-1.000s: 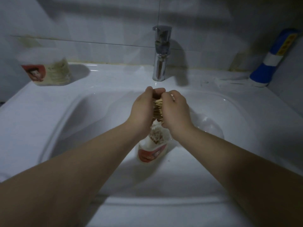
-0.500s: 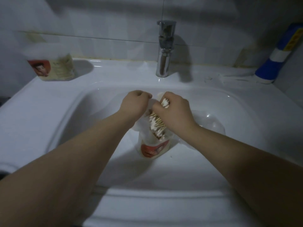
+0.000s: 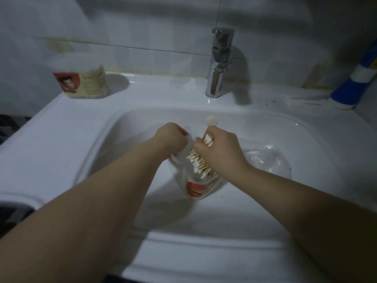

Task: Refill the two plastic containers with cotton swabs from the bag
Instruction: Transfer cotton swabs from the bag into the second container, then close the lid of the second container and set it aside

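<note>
Wooden-stemmed white cotton swabs (image 3: 199,162) sit gripped in our right hand (image 3: 221,152); our left hand (image 3: 171,137) grips the clear plastic container (image 3: 181,170) mid-frame, its red label (image 3: 196,189) unreadable.

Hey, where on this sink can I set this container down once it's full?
The broad left ledge of the sink, in front of the closed container, is bare; so is the back ledge between that container and the tap. Mid-basin is crowded: left hand, right hand with swabs, open container, bag. The blue bottle takes the back right corner.
</note>
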A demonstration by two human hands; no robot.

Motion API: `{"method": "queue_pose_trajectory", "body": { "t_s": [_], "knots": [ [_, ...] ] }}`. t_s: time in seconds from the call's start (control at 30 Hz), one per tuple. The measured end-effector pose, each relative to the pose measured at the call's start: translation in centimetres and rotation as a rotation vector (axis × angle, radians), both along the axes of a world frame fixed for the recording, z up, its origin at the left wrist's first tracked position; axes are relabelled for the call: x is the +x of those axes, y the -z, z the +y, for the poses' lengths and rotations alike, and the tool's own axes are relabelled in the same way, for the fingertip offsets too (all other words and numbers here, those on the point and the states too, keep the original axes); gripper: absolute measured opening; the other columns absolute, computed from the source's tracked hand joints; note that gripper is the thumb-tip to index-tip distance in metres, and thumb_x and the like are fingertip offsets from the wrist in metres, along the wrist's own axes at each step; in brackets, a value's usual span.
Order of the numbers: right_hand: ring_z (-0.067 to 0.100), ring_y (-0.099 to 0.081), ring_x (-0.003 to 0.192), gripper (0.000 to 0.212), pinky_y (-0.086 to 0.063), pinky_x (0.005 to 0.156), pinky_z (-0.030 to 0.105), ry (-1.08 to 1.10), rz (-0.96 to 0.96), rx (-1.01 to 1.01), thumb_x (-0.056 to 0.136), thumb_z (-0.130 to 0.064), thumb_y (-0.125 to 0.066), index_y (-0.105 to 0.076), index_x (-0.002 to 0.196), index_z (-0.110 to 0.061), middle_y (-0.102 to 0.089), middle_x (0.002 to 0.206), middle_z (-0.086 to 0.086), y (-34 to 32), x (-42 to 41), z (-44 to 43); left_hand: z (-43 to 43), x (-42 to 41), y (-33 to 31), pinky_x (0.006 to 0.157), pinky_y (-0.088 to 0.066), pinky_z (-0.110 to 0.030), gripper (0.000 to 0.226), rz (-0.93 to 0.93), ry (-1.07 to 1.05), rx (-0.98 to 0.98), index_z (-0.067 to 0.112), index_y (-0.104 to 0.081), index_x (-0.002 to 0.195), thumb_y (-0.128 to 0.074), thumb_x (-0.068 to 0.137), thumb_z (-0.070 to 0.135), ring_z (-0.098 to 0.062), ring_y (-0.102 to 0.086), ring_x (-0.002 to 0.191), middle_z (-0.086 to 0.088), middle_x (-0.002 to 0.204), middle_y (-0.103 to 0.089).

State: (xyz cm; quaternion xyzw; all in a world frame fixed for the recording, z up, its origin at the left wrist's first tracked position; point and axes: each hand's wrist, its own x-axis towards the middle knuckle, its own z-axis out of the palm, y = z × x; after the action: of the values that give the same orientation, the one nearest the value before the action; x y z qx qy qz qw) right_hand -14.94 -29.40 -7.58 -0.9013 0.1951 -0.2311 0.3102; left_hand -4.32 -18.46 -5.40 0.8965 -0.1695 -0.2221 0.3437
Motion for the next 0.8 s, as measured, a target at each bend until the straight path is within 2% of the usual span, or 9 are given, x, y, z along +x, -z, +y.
{"method": "queue_pose_trajectory", "body": {
  "t_s": [0.07, 0.13, 0.23, 0.37, 0.47, 0.53, 0.6, 0.7, 0.8],
  "knots": [
    [0.01, -0.056, 0.059, 0.033, -0.043, 0.055, 0.03, -0.053, -0.019, -0.07, 0.086, -0.036, -0.065, -0.043, 0.066, -0.02, -0.056, 0.06, -0.004, 0.3, -0.5, 0.3, 0.1, 0.2, 0.2, 0.088, -0.06, -0.042, 0.036, -0.014, -0.008, -0.025, 0.017, -0.068, 0.128, -0.054, 0.096, 0.009, -0.035, -0.07, 0.105, -0.016, 0.112, -0.071],
    [0.016, -0.054, 0.062, 0.034, -0.041, 0.057, 0.034, -0.114, -0.013, -0.121, 0.086, -0.031, -0.067, -0.04, 0.068, -0.023, -0.053, 0.064, -0.005, 0.5, -1.1, 0.6, 0.2, 0.3, 0.4, 0.084, -0.057, -0.034, 0.038, -0.008, -0.025, -0.052, 0.016, -0.067, 0.13, -0.053, 0.096, 0.006, -0.034, -0.067, 0.11, -0.016, 0.12, -0.069],
    [0.017, -0.047, 0.063, 0.039, -0.03, 0.058, 0.033, -0.148, -0.017, -0.156, 0.085, -0.028, -0.07, -0.035, 0.068, -0.025, -0.045, 0.064, -0.009, 0.8, -1.4, 0.7, 0.2, 0.5, 0.6, 0.083, -0.055, -0.033, 0.041, -0.006, -0.042, -0.078, 0.018, -0.068, 0.129, -0.052, 0.095, 0.002, -0.034, -0.066, 0.113, -0.014, 0.121, -0.068],
    [0.021, -0.051, 0.062, 0.038, -0.029, 0.054, 0.032, -0.049, 0.015, -0.138, 0.086, -0.032, -0.067, -0.036, 0.066, -0.021, -0.049, 0.062, -0.006, 0.9, -1.4, 0.4, 0.3, 0.8, 0.9, 0.094, -0.058, -0.042, 0.032, 0.005, -0.06, -0.152, 0.017, -0.072, 0.12, -0.055, 0.095, 0.005, -0.036, -0.067, 0.112, -0.017, 0.119, -0.069],
    [0.023, -0.05, 0.064, 0.039, -0.028, 0.056, 0.033, -0.019, 0.052, -0.168, 0.087, -0.033, -0.065, -0.034, 0.065, -0.022, -0.047, 0.062, -0.006, 0.8, -1.4, 0.2, 0.3, 1.0, 1.0, 0.09, -0.058, -0.038, 0.031, -0.004, -0.064, -0.165, 0.018, -0.073, 0.115, -0.053, 0.094, 0.006, -0.035, -0.067, 0.11, -0.014, 0.112, -0.069],
    [0.022, -0.047, 0.066, 0.039, -0.026, 0.059, 0.033, -0.099, 0.065, -0.238, 0.088, -0.033, -0.066, -0.034, 0.068, -0.023, -0.043, 0.064, -0.008, 0.5, -1.6, 0.3, 0.2, 1.0, 1.0, 0.076, -0.056, -0.033, 0.03, -0.004, -0.063, -0.16, 0.022, -0.073, 0.109, -0.052, 0.094, 0.006, -0.035, -0.068, 0.107, -0.012, 0.103, -0.068],
    [0.023, -0.047, 0.069, 0.035, -0.028, 0.064, 0.031, -0.231, 0.08, -0.321, 0.089, -0.032, -0.067, -0.038, 0.073, -0.02, -0.041, 0.069, -0.008, 0.3, -2.0, 0.5, 0.2, 1.0, 0.9, 0.07, -0.054, -0.033, 0.029, -0.004, -0.057, -0.149, 0.026, -0.07, 0.103, -0.051, 0.093, 0.005, -0.036, -0.068, 0.106, -0.013, 0.104, -0.07],
    [0.024, -0.047, 0.068, 0.029, -0.034, 0.065, 0.032, -0.361, 0.097, -0.393, 0.09, -0.033, -0.067, -0.044, 0.078, -0.017, -0.046, 0.076, -0.004, -0.1, -2.4, 0.7, 0.3, 1.0, 0.8, 0.074, -0.056, -0.036, 0.032, -0.005, -0.06, -0.149, 0.023, -0.072, 0.106, -0.051, 0.093, 0.004, -0.036, -0.068, 0.106, -0.016, 0.112, -0.07],
    [0.022, -0.051, 0.069, 0.025, -0.04, 0.064, 0.034, -0.382, 0.08, -0.388, 0.088, -0.032, -0.069, -0.056, 0.081, -0.011, -0.053, 0.077, -0.003, -0.3, -2.6, 0.5, 0.2, 1.0, 0.9, 0.081, -0.057, -0.037, 0.033, -0.01, -0.062, -0.154, 0.02, -0.074, 0.11, -0.052, 0.093, 0.003, -0.035, -0.067, 0.107, -0.016, 0.112, -0.07]
  ]
}}
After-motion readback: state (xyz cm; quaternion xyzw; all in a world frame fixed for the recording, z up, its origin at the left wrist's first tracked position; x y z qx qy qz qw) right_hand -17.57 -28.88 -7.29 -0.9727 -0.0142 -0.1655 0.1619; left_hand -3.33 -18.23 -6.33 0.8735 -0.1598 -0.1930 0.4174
